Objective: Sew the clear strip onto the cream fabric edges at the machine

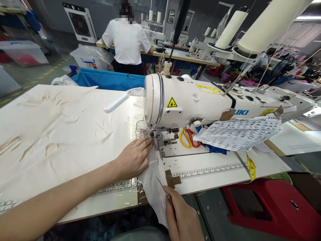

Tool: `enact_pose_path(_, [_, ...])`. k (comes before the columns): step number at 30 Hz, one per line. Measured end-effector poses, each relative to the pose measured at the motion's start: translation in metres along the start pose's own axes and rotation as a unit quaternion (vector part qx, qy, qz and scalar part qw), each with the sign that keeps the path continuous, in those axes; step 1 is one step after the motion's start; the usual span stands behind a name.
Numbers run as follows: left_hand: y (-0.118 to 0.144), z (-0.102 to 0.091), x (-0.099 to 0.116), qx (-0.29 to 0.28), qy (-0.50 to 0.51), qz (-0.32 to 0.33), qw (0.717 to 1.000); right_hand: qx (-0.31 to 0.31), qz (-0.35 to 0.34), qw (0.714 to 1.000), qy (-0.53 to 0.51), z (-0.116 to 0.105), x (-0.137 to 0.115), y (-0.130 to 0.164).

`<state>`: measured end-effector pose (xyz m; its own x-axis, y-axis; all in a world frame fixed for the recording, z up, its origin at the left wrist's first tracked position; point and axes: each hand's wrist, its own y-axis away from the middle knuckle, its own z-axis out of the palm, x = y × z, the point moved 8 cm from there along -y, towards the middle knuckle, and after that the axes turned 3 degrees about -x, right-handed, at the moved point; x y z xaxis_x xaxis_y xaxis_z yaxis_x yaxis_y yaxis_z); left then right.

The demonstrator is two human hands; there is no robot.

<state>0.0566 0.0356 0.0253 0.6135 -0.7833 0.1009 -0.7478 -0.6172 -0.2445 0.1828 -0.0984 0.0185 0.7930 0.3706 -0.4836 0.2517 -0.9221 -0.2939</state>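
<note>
My left hand (135,155) is on a strip of white fabric (152,177), its fingers closed on the cloth close beside the presser foot (153,134) of a white sewing machine (185,100). The strip hangs over the table's front edge toward me. My right hand (184,214) grips a thin, pointed metal awl (162,184), its tip over the strip; most of its handle is hidden in my fingers. Whether these fingers also hold the cloth's edge, I cannot tell.
Red-and-yellow-handled scissors (190,138) lie behind the needle area. A written paper sheet (238,132) hangs from the machine. Creamy fabric (55,134) spreads over the left tabletop. A yellow tape measure (251,167) dangles at the front edge, near a red stool (265,207). Ahead sits a person (127,42).
</note>
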Motion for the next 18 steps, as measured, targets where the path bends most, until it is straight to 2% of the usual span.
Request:
enact_pose_path(5, [0.0, 0.0, 0.005, -0.007, -0.02, -0.008, 1.0, -0.019, -0.024, 0.999, 0.038, -0.002, -0.001, -0.008])
enact_pose_path(11, [0.003, 0.003, 0.011, -0.016, -0.03, 0.001, 0.999, -0.035, -0.019, 0.998, 0.049, 0.0, -0.002, -0.017])
enact_pose_path(18, [0.005, 0.001, 0.016, -0.005, -0.04, -0.006, 0.999, -0.019, -0.03, 0.998, 0.057, -0.003, -0.004, -0.027])
